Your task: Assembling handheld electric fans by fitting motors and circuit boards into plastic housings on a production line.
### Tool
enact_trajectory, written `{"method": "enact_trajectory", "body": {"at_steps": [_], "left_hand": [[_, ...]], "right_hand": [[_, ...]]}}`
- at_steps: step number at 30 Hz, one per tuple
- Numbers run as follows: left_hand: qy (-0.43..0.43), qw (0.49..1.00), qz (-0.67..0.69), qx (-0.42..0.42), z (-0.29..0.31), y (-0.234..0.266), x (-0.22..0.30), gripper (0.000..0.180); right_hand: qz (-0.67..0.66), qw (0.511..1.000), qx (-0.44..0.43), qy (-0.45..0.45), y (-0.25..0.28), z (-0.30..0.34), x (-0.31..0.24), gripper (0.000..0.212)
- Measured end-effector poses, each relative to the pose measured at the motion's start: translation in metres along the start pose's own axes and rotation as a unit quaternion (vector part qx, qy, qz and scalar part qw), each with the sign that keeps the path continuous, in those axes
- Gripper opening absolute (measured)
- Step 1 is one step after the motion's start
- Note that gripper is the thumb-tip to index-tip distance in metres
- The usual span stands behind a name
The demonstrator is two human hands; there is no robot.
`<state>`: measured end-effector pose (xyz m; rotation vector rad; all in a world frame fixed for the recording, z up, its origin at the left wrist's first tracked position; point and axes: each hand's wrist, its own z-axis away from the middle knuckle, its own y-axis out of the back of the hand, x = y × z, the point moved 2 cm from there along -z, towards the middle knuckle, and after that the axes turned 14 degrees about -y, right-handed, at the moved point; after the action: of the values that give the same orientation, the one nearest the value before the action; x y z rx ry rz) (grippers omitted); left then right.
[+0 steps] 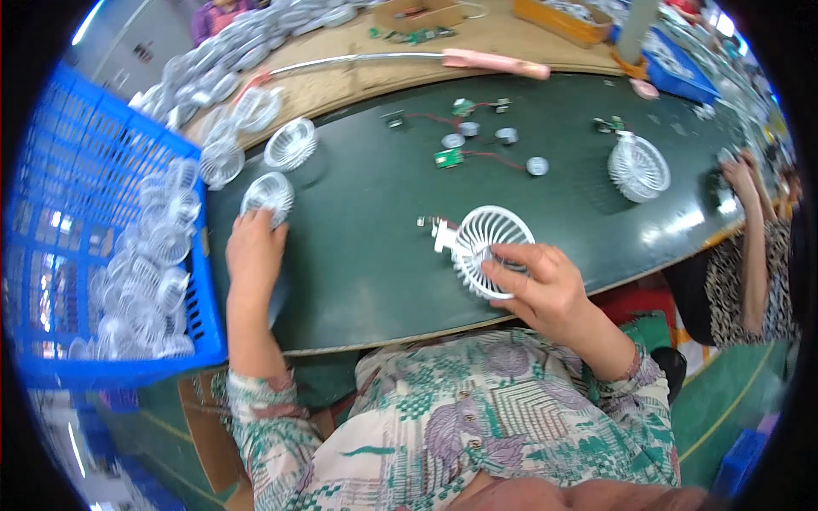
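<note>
Right hand [545, 285] pinched a white slatted cage [494, 223] between thumb and fingers, over the green surface [358, 281] close to its near edge; a small wired piece [423, 221] showed beside the cage's tab, so this one looked partly fitted. Left hand [254, 247], near the surface's left edge, had fingers bent over a clear cage [271, 189]; grip or mere touch, could not tell. Toward the right end lay a wired cage [641, 169], apparently also fitted. Left to do, by my reading: the loose wired boards [449, 158] nearer the far edge, plus a bare cage [291, 143] toward the far left corner. Blue basket [128, 372], beyond the left edge, held many more cages.
</note>
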<state>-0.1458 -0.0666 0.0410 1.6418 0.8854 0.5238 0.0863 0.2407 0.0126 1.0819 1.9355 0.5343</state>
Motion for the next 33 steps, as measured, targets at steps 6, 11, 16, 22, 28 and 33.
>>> {"method": "enact_trajectory", "body": {"at_steps": [6, 11, 16, 22, 28, 33], "left_hand": [[-0.061, 0.998, 0.017, 0.019, 0.027, 0.008, 0.055, 0.015], [-0.120, 0.982, 0.127, 0.073, 0.044, 0.024, 0.111, 0.030], [-0.066, 0.941, 0.240, 0.229, 0.059, 0.034, 0.103, 0.037], [-0.052, 0.932, 0.341, 0.111, 0.060, 0.001, 0.066, 0.049], [-0.065, 0.945, 0.293, 0.128, 0.063, 0.005, 0.074, 0.026], [-0.112, 0.941, 0.289, 0.134, 0.074, 0.017, 0.085, 0.036]], "right_hand": [[0.083, 0.976, 0.107, -0.169, 0.048, -0.009, 0.063, 0.044], [0.260, 0.929, 0.066, -0.254, 0.064, -0.014, 0.114, 0.030], [0.424, 0.883, 0.095, -0.180, 0.061, -0.031, 0.108, 0.043], [0.263, 0.955, -0.043, -0.133, 0.021, -0.057, 0.084, 0.032], [0.269, 0.945, -0.112, -0.151, 0.011, -0.071, 0.075, 0.019], [0.050, 0.925, -0.235, -0.294, 0.017, -0.068, 0.042, 0.028]]}}
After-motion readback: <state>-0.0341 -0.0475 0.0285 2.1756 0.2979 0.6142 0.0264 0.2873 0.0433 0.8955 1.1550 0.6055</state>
